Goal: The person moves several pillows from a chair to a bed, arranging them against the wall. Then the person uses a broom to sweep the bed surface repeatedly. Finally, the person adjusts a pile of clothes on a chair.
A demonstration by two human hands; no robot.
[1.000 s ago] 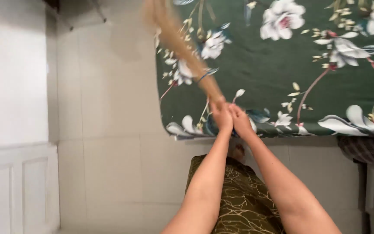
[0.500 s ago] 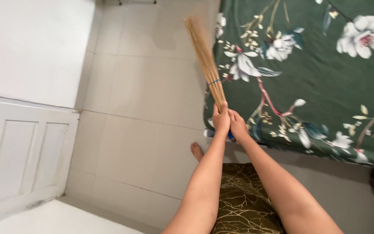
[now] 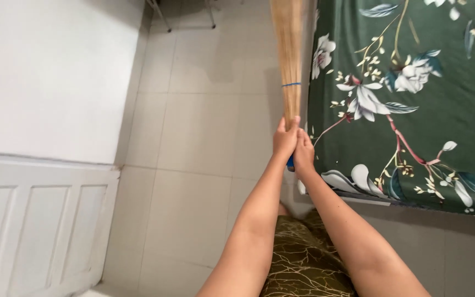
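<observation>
Both my hands grip the base of a straw broom (image 3: 289, 60), a bundle of tan sticks tied with a thin blue band. My left hand (image 3: 285, 137) wraps the sticks higher up, my right hand (image 3: 304, 154) holds just below it, over a blue end. The broom points away from me, its bristles running out of the top of the view, over the tiled floor (image 3: 204, 137) just left of the bed edge. The bed carries a dark green sheet (image 3: 413, 66) with white flowers.
A white wall (image 3: 50, 71) and a white panelled door (image 3: 34, 220) are on the left. Thin metal legs (image 3: 160, 14) stand on the tiles at the top. My patterned olive garment (image 3: 303, 264) hangs below my arms.
The broom has swung from lying over the green sheet to the left, off the bed and above the floor. The view has shifted, so the bed now sits further right.
</observation>
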